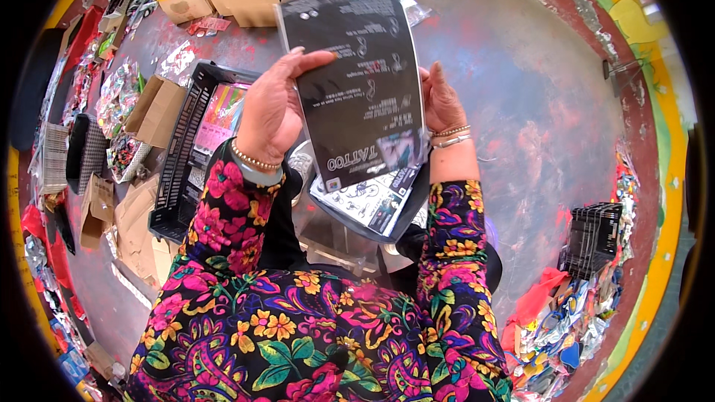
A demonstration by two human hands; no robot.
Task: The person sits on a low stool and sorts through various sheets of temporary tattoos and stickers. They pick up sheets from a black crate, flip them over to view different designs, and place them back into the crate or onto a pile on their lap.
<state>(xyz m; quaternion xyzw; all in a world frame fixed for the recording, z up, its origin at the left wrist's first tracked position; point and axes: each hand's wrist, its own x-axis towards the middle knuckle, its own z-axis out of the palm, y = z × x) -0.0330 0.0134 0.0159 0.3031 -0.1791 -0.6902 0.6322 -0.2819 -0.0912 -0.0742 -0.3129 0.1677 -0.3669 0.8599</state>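
Packet [361, 100], black and printed, hangs between two hands over a dark tub [420, 205] of white printed sheets [357, 205]. The left hand [269, 104] pinches one side edge; the right hand [445, 108] is at the other, partly hidden, and from here I cannot tell its grip. A black crate [173, 156] sits at left.

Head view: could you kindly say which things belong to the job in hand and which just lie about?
Apparently in use: left hand, right hand, black sheet between them, printed sheets below.
Probably lying about: cardboard box ahead, black crate at right, flattened cardboard.
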